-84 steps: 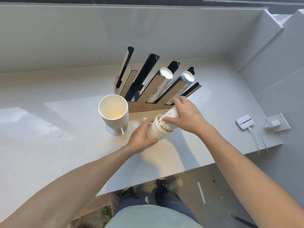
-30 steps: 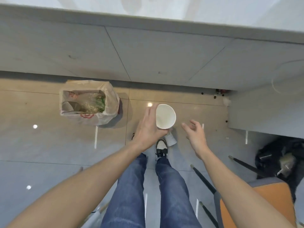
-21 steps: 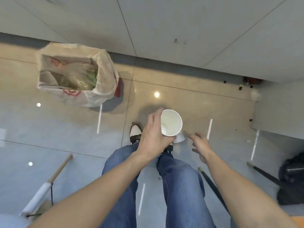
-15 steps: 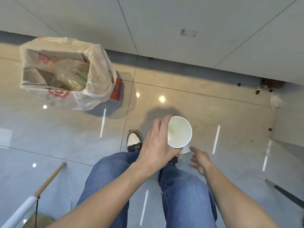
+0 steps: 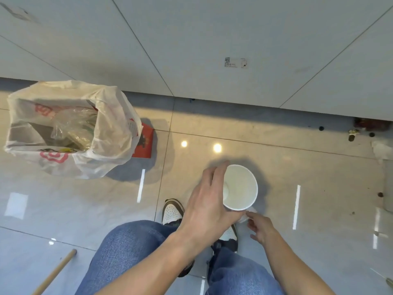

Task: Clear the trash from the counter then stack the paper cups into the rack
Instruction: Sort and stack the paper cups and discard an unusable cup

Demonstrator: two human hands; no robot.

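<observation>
The person is bent over the floor [image 5: 276, 167], camera looking straight down past blue-jeaned legs [image 5: 131, 252] and two sneakers [image 5: 171, 211].

Left hand [image 5: 209, 206]: fingers wrapped around the outside of a white paper cup [image 5: 240, 187], clamped on its wall. The cup is held above the floor, mouth tilted up toward the camera; its inside looks empty.

Right hand [image 5: 262, 226]: lower and to the right of the cup, fingers loosely curled and apart, holding nothing. Its fingertips reach toward a small white object [image 5: 247, 216] lying on the floor just below the cup, beside the right sneaker; whether they touch it cannot be told, and the cup and left hand hide most of the object.

A trash bin lined with a white plastic bag [image 5: 106, 133] stands on the floor at the left, close to the base of the grey tiled wall [image 5: 212, 39]. The bag is open at the top, with clear plastic and other waste inside. It is well apart from the cup.

A wooden stick [image 5: 55, 271] lies on the floor near the lower left edge.
</observation>
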